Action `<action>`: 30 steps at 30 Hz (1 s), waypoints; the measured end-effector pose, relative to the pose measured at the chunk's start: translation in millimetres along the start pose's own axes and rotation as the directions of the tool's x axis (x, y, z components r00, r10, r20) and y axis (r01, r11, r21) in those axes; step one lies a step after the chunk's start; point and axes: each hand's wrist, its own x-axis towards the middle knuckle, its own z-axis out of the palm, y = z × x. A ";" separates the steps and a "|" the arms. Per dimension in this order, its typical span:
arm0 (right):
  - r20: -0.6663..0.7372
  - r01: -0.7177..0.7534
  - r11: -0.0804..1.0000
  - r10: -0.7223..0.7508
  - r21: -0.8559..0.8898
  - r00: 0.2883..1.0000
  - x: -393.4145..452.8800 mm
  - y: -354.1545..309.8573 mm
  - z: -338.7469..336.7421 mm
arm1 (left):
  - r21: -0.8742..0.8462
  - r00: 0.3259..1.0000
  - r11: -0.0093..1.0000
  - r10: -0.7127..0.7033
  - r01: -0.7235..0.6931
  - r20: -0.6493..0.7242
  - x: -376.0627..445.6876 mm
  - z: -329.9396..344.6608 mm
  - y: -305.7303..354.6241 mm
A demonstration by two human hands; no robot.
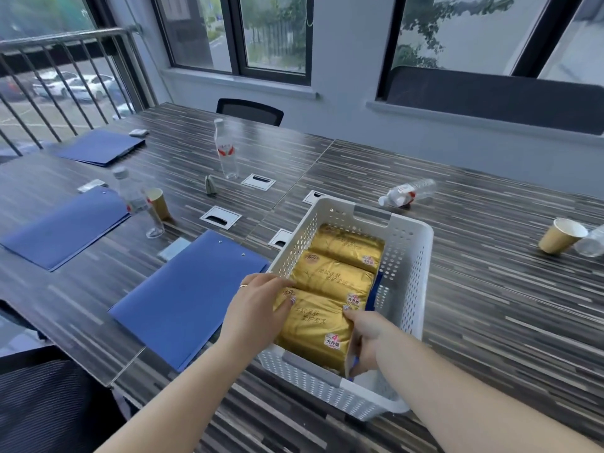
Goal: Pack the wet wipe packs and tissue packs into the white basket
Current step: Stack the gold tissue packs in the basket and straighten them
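Note:
A white perforated basket [407, 256] stands on the striped table in front of me. Three gold tissue packs lie in a row inside it: a far one [348, 245], a middle one [330, 276] and a near one [315, 328]. My left hand [258, 305] rests on the near pack's left end, fingers curled over its top. My right hand [364, 335] grips the same pack's right end, reaching down inside the basket. Something blue [376, 289] shows along the basket's right inner side; what it is cannot be told.
Blue folders [183, 299] [62, 227] [99, 147] lie to the left. Water bottles [225, 148] [137, 201] stand upright, one [408, 191] lies behind the basket. Paper cups [158, 202] [560, 235], cable ports [220, 217], a chair [250, 111] across and one at lower left.

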 end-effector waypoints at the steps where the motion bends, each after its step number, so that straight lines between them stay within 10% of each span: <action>1: 0.005 0.006 1.000 -0.006 0.021 1.000 1.4 1.2 2.2 | 0.041 1.000 0.999 0.015 -0.015 -0.014 -1.1 1.9 0.5; 21: 0.014 0.431 0.901 -0.431 -0.046 0.902 15.0 7.5 1.7 | 0.153 0.990 0.979 0.143 -0.137 -0.024 -2.6 12.2 -0.7; 25: 0.098 0.667 0.669 -0.678 -0.328 0.729 -25.9 3.1 -18.6 | 0.174 0.984 0.969 0.172 -0.176 0.035 -1.9 10.8 11.5; 30: 0.299 0.698 0.053 -0.879 -0.714 0.373 -44.3 -28.2 -67.1 | 0.081 0.956 0.963 0.239 -0.256 0.170 -7.5 25.5 74.5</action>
